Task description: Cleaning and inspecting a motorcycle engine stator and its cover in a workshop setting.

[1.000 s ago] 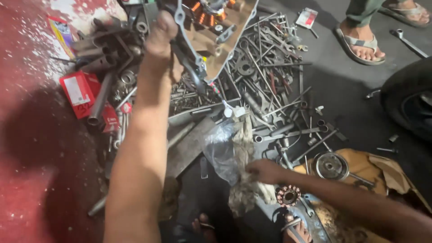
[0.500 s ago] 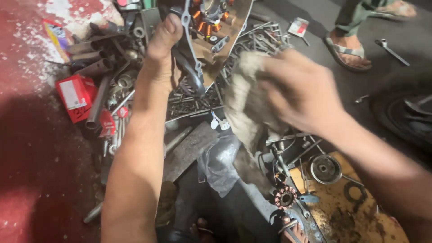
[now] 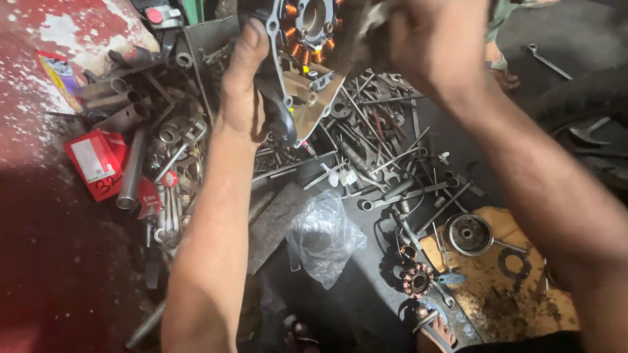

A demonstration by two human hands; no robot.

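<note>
My left hand (image 3: pixel 243 91) grips the edge of a metal engine cover (image 3: pixel 297 72) held up over the tool pile; inside it sits a stator with orange copper coils (image 3: pixel 309 23). My right hand (image 3: pixel 432 46) is at the top of the view, closed on a dirty grey rag (image 3: pixel 366 29) pressed against the cover's right side. Most of the rag is hidden by the hand and the frame edge.
A heap of spanners, sockets and tubes (image 3: pixel 392 150) covers the floor. A red box (image 3: pixel 95 163) lies at left, a clear plastic bag (image 3: pixel 324 238) in the middle, a second stator (image 3: pixel 417 280) and a round rotor (image 3: pixel 468 234) on cardboard at right. Someone's sandalled foot (image 3: pixel 500 65) shows at upper right.
My right hand picked the rag up from the floor and carried it up to the cover. The left hand kept hold of the cover and raised it slightly.
</note>
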